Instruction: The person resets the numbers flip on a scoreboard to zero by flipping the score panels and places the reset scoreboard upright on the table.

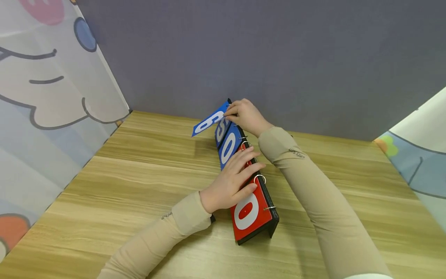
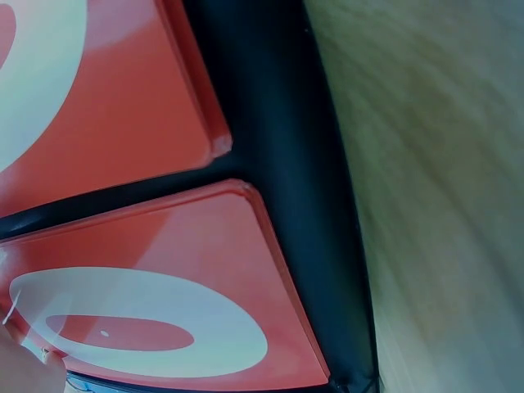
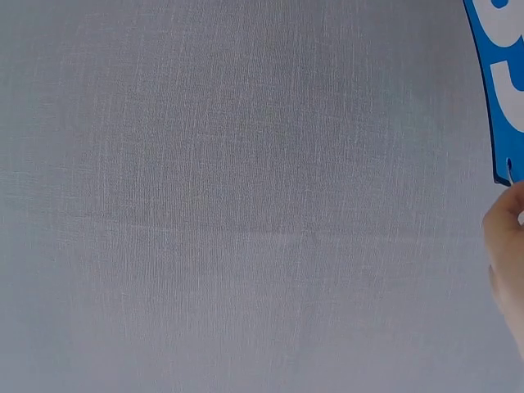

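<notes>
A flip scoreboard (image 1: 266, 211) with a black frame stands on the wooden table (image 1: 139, 186); it carries red number cards (image 1: 249, 213) near me and blue cards (image 1: 228, 147) farther away. My left hand (image 1: 231, 182) lies flat with straight fingers on the red cards near the rings. My right hand (image 1: 244, 114) pinches the top edge of a blue card (image 1: 209, 122) and holds it lifted out to the left. The left wrist view is filled with red cards (image 2: 164, 270) showing white zeros and the black frame (image 2: 286, 164). The right wrist view catches the blue card's edge (image 3: 503, 74) and a fingertip (image 3: 508, 237).
A grey fabric wall (image 1: 265, 58) stands just behind the scoreboard. Cartoon-printed curtains hang at the left (image 1: 48, 97) and right (image 1: 418, 155). Bare wooden tabletop spreads to the left and in front of the scoreboard.
</notes>
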The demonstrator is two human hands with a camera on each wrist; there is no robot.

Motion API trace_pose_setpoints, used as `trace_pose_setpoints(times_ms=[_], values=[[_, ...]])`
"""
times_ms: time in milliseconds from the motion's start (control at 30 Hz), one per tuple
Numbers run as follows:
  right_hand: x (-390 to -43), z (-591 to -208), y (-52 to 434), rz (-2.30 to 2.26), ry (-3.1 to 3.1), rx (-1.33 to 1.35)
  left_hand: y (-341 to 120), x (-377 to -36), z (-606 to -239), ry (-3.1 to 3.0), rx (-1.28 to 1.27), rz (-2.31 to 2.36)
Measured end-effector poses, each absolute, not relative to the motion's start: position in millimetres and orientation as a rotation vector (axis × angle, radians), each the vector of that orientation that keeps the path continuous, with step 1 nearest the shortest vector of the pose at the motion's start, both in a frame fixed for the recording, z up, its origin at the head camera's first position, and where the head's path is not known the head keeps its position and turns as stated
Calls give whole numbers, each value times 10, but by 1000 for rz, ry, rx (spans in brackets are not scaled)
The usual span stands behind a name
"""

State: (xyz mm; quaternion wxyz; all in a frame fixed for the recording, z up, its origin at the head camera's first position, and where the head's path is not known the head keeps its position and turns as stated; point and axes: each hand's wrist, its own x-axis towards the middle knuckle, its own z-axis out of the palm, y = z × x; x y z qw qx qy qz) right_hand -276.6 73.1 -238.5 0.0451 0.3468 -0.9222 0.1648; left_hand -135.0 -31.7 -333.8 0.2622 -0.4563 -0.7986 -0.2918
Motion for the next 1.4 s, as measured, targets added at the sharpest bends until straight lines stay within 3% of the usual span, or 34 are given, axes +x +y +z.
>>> trace_pose_setpoints(times_ms=[667,1400], values=[[-2774,-2424,745,677,-2856,971,-317,-1352,-3350,-2156,-1238,-797],[-2847,-2711,973,1924,-2588,368,-349,-1350,-3364,-2162,-1227,-798]])
